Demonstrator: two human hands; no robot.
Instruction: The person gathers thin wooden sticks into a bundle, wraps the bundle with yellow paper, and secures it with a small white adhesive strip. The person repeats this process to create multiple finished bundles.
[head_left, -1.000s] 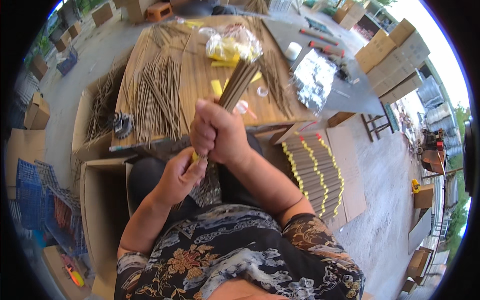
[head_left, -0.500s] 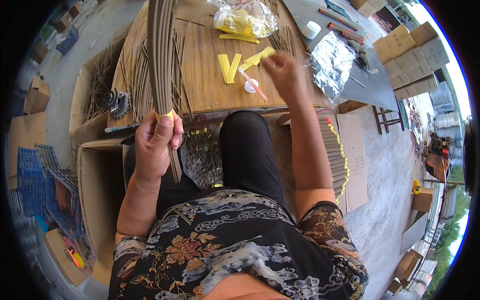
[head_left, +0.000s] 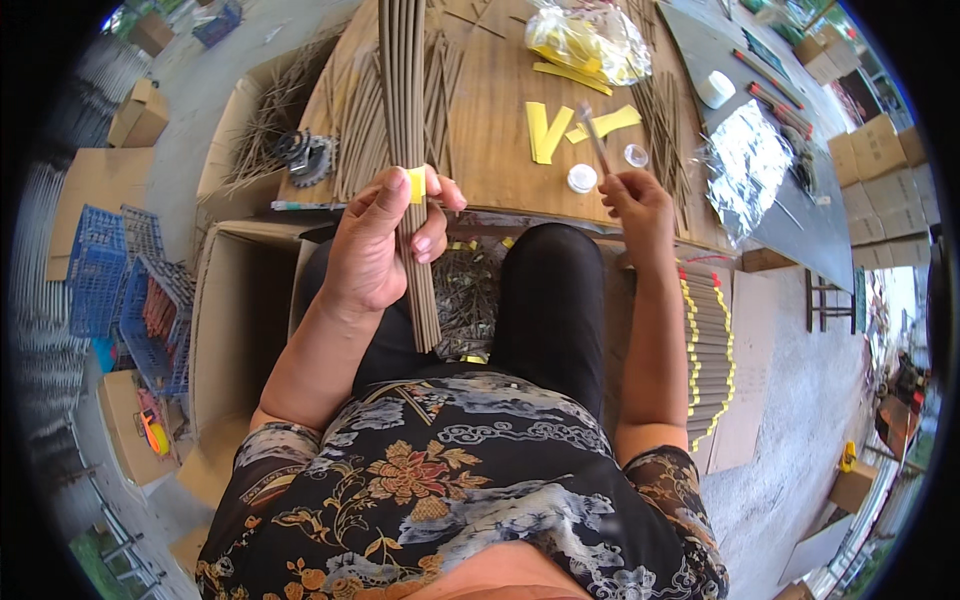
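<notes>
Left hand [head_left: 385, 235]: curled around a bundle of sticks [head_left: 404, 90], thumb pressed by a yellow band [head_left: 416, 185]; the fingertips are partly lifted on the far side.
Bundle: held in front of the body, roughly upright in view; its lower end is hung over the lap, and its upper end is cut off by the edge of the view.
Right hand [head_left: 640, 205]: closed in a pinch on a slim tool [head_left: 598, 143], which is pointed away from the body.
Tool tip: seen across the yellow strips [head_left: 540, 133]; whether they are touched cannot be told.
Small pot [head_left: 581, 180]: placed near the wooden table's [head_left: 490, 195] front edge, just left of the right hand; a clear ring-shaped piece [head_left: 636, 155] is seen to its right.
Clear bag [head_left: 590, 45]: set beyond the strips, with yellow pieces held inside.
Loose sticks [head_left: 360, 150]: spread on the table behind the bundle, beside a toothed wheel [head_left: 314, 158].
Dark table [head_left: 830, 230]: set to the right, with crumpled foil [head_left: 750, 160] and a white jar [head_left: 716, 90] laid on it.
Floor at right: brown rolls [head_left: 708, 345] with yellow bands are laid in a row.
Left side: a cardboard box [head_left: 235, 330] is stood near the left leg, with blue crates [head_left: 97, 260] beyond.
</notes>
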